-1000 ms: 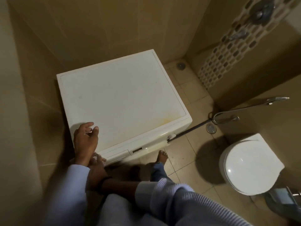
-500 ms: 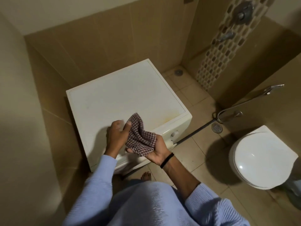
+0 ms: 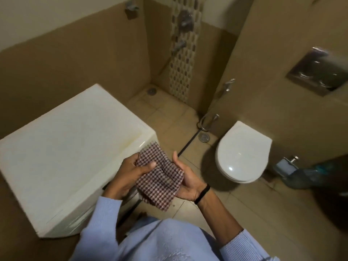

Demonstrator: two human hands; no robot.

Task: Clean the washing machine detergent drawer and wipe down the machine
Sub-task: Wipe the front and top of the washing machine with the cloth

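Washing machine (image 3: 66,157), white and seen from above, is set against the tiled wall at the left of the view; its top is bare, with yellowish staining near the right edge. Its front face is mostly hidden below the arms, so the detergent drawer cannot be made out. A checked cloth (image 3: 160,178) is held in front of the machine's front right corner, above the floor. It is pinched at its upper left by the thumb and fingers of the left hand (image 3: 130,176), and it is cradled from beneath by the right hand (image 3: 188,179), whose thumb is raised beside it. A black wristband (image 3: 202,194) is worn on the right wrist. A closed white toilet (image 3: 243,153) is mounted to the right, with a floor drain (image 3: 204,137) between it and the machine.
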